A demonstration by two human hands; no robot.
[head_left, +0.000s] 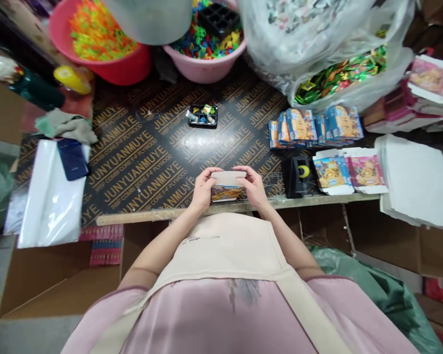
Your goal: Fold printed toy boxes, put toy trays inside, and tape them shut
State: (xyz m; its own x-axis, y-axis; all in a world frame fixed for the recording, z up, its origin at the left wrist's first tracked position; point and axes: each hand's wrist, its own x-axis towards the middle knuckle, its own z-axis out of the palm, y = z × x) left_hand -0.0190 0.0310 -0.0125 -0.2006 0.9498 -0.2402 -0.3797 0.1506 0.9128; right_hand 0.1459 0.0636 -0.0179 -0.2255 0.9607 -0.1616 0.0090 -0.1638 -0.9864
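Together, both hands, left hand (202, 189) and right hand (254, 187), fingers closed around a small printed box (227, 186), held just above the bench (151, 147) front edge; black tray (203, 116) well beyond.

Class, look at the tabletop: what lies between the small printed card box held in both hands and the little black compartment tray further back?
Nothing: in the head view, only bare lettered plywood tabletop lies between the card box and the black tray.
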